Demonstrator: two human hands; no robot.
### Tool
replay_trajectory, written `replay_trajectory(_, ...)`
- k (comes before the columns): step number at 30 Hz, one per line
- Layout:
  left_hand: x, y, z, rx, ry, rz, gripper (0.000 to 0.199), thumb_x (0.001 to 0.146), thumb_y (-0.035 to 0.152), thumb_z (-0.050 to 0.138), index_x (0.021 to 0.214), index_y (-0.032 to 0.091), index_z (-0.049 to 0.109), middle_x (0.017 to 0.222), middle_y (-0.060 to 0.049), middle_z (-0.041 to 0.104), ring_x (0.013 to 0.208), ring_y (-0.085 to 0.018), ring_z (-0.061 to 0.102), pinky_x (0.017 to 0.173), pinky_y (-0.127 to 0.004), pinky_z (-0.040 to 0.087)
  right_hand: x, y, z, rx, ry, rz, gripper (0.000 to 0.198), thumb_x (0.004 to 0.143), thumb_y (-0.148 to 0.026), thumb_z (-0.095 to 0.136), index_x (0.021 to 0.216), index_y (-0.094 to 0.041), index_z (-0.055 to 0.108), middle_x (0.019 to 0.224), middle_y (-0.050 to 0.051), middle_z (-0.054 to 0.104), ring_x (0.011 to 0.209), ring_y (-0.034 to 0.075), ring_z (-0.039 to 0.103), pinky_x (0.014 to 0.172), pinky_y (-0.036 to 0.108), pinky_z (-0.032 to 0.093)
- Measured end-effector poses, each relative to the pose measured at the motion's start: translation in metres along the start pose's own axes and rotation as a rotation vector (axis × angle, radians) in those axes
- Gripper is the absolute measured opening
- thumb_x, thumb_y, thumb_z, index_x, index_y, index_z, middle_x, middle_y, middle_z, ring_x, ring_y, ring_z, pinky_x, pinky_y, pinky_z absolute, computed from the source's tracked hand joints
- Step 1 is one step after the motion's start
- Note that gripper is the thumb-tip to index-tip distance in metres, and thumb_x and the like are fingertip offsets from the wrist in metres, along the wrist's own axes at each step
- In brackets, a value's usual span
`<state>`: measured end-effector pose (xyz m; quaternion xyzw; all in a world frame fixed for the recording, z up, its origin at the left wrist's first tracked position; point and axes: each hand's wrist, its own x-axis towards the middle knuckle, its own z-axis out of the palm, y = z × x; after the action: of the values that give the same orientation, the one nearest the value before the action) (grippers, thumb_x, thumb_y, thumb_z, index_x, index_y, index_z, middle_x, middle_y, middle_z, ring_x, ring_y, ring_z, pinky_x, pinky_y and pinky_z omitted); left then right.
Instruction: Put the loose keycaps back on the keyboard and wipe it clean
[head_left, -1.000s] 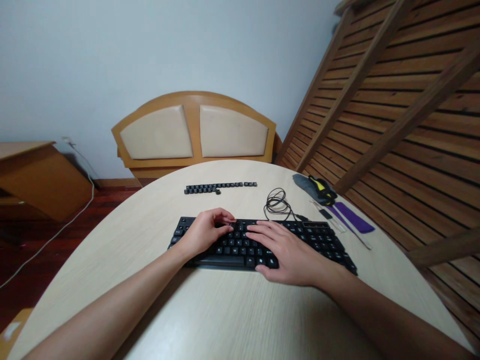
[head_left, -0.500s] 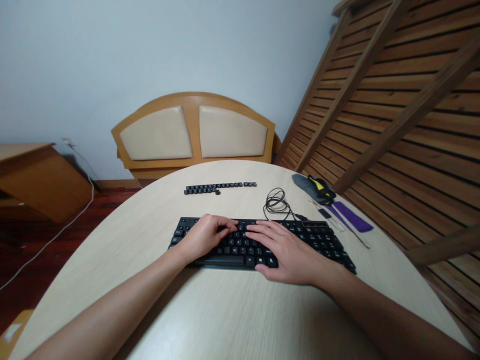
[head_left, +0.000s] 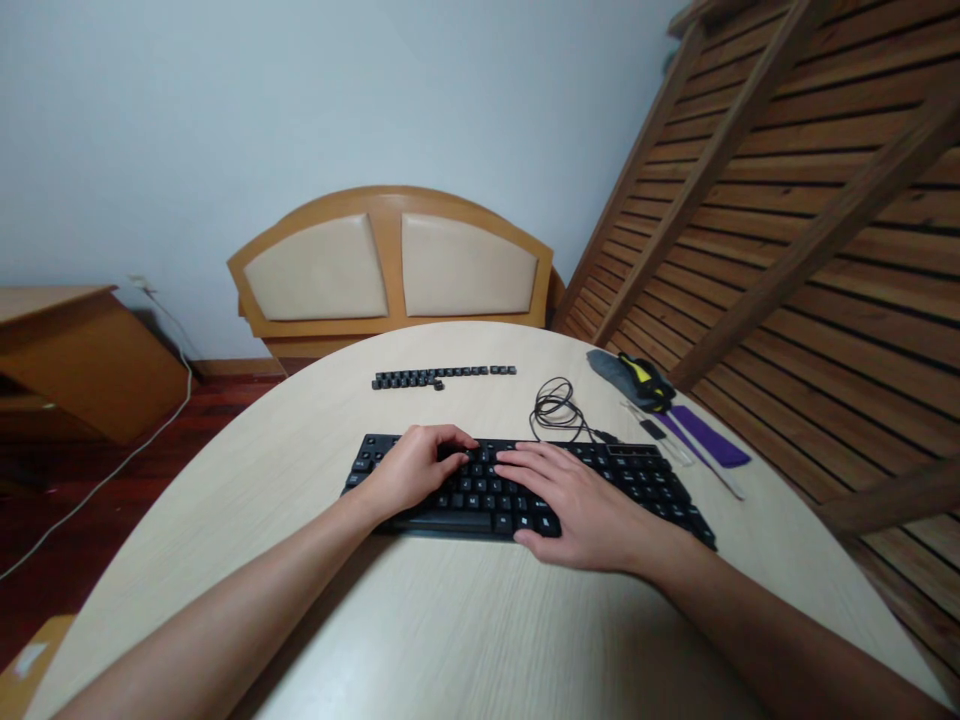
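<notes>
A black keyboard lies on the light wooden table, its number pad to the right. My left hand is over its left part, with thumb and index finger closed around a keycap in the upper rows; the fingers partly hide it. My right hand lies flat across the right-middle keys, fingers stretched out and thumb at the front edge. Behind the keyboard, loose black keycaps stand in two rows, with one keycap slightly out of line.
The keyboard's coiled black cable lies behind it. To the right are a grey and black item with yellow, a purple strip and thin tools. A padded headboard and slatted wood stand beyond the round table.
My left thumb and index finger have parted slightly around the key. My right hand stays in place on the keyboard. The whole view has shifted a little.
</notes>
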<state>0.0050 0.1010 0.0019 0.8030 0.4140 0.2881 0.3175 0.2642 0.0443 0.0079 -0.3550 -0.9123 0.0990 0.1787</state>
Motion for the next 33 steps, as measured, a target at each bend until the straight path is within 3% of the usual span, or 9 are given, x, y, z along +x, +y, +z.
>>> replay_trajectory(3,0.000,0.000,0.000,-0.009,-0.007,-0.009,0.020,0.085,0.019,0.063,0.100,0.024,0.075,0.103,-0.001,0.078,0.097,-0.021,0.071,0.096,-0.038,0.053,0.007,-0.003,-0.005,0.002,0.041,0.017,0.053,0.080,-0.037,0.069,0.131,-0.023,0.060,0.139,0.009,0.060,0.130,0.030,0.051,0.112,0.050,0.037)
replay_trajectory(6,0.000,-0.001,0.002,-0.032,-0.012,0.007,0.021,0.085,0.017,0.062,0.098,0.024,0.076,0.105,-0.002,0.078,0.100,-0.022,0.071,0.098,-0.038,0.053,0.024,-0.009,-0.009,-0.041,0.068,0.052,0.031,0.083,-0.038,0.067,0.110,-0.021,0.068,0.112,0.009,0.071,0.106,0.027,0.063,0.102,0.048,0.044)
replay_trajectory(8,0.000,-0.003,0.003,-0.031,-0.004,0.048,0.023,0.085,0.014,0.061,0.098,0.023,0.077,0.106,-0.002,0.077,0.101,-0.021,0.071,0.098,-0.038,0.053,0.038,-0.014,-0.009,-0.083,0.087,0.085,0.020,0.086,-0.037,0.065,0.096,-0.020,0.068,0.094,0.007,0.071,0.093,0.026,0.064,0.093,0.045,0.047)
replay_trajectory(10,0.000,-0.004,0.003,-0.010,0.001,0.105,0.023,0.085,0.013,0.061,0.098,0.023,0.077,0.104,-0.003,0.078,0.102,-0.021,0.069,0.098,-0.038,0.051,0.047,-0.017,-0.004,-0.101,0.121,0.109,0.016,0.087,-0.035,0.063,0.091,-0.020,0.066,0.088,0.007,0.068,0.089,0.025,0.064,0.086,0.041,0.049)
replay_trajectory(14,0.000,-0.003,0.002,0.011,0.003,0.155,0.020,0.088,0.015,0.061,0.095,0.025,0.077,0.101,-0.002,0.078,0.103,-0.022,0.067,0.101,-0.038,0.048,0.050,-0.018,0.011,-0.009,0.198,0.108,0.012,0.088,-0.027,0.060,0.097,-0.021,0.063,0.096,0.007,0.068,0.093,0.023,0.063,0.083,0.037,0.050)
replay_trajectory(18,0.001,-0.003,0.003,-0.018,0.010,0.065,0.019,0.087,0.018,0.063,0.099,0.024,0.077,0.102,-0.002,0.077,0.099,-0.022,0.069,0.096,-0.036,0.050,0.045,-0.015,0.018,0.091,0.228,0.130,0.018,0.089,-0.023,0.058,0.107,-0.023,0.061,0.105,0.006,0.068,0.101,0.023,0.063,0.088,0.037,0.051)
replay_trajectory(28,0.001,-0.007,0.005,-0.060,0.036,-0.061,0.009,0.082,0.019,0.070,0.090,0.020,0.074,0.092,-0.001,0.078,0.087,-0.020,0.071,0.086,-0.033,0.052,0.046,-0.011,0.020,0.115,0.212,0.100,0.023,0.091,-0.018,0.057,0.112,-0.022,0.065,0.109,0.006,0.070,0.102,0.022,0.063,0.091,0.039,0.051)
replay_trajectory(33,0.000,-0.002,0.004,-0.115,0.035,-0.007,0.005,0.083,0.018,0.067,0.081,0.019,0.072,0.093,-0.003,0.078,0.089,-0.019,0.071,0.088,-0.031,0.051,0.045,-0.010,0.022,0.063,0.216,0.077,0.022,0.093,-0.018,0.056,0.111,-0.021,0.069,0.107,0.007,0.070,0.101,0.023,0.063,0.089,0.040,0.052)
